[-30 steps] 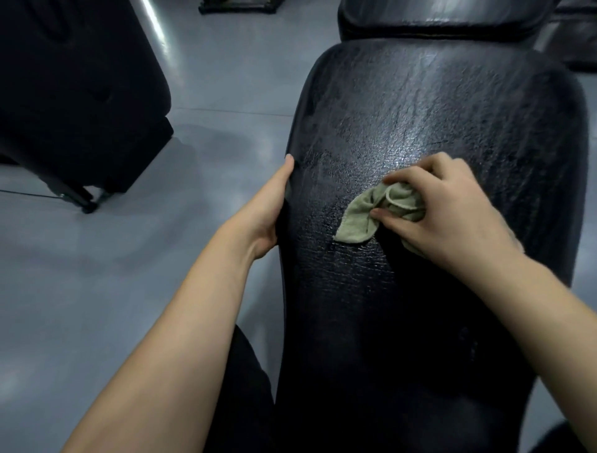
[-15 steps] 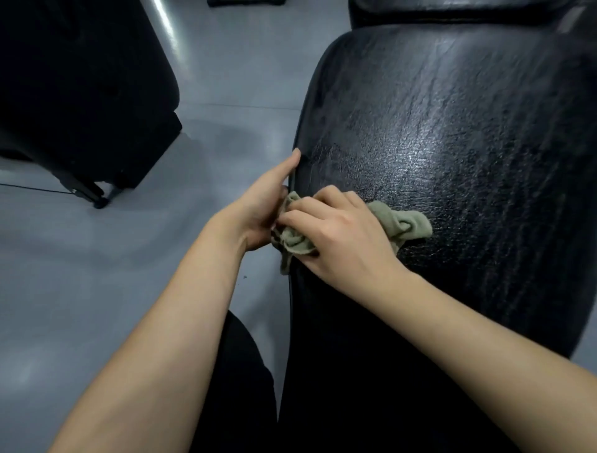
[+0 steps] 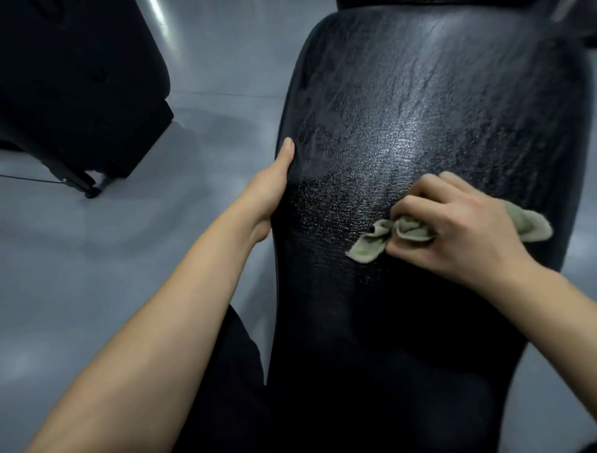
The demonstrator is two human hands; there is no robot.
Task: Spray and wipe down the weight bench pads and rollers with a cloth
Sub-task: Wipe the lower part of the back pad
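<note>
A wide black bench pad (image 3: pixel 420 106) with cracked, glossy vinyl fills the middle and right of the view. My right hand (image 3: pixel 452 226) grips a crumpled olive-green cloth (image 3: pixel 368 247) and presses it onto the pad's centre right; one end of the cloth sticks out past the knuckles on the right. My left hand (image 3: pixel 271 190) holds the pad's left edge, thumb lying on top along the rim, its fingers hidden behind the side. A damp sheen shows on the pad above the cloth. No spray bottle is in view.
Grey floor (image 3: pixel 80 275) lies to the left of the bench. Another black padded piece of equipment (image 3: pixel 77 84) on a dark frame stands at the upper left. A second pad's edge (image 3: pixel 371 3) shows at the top behind the bench pad.
My right hand has swept the cloth from the pad's left edge, next to my left hand, across to the centre right. The left hand stays on the rim.
</note>
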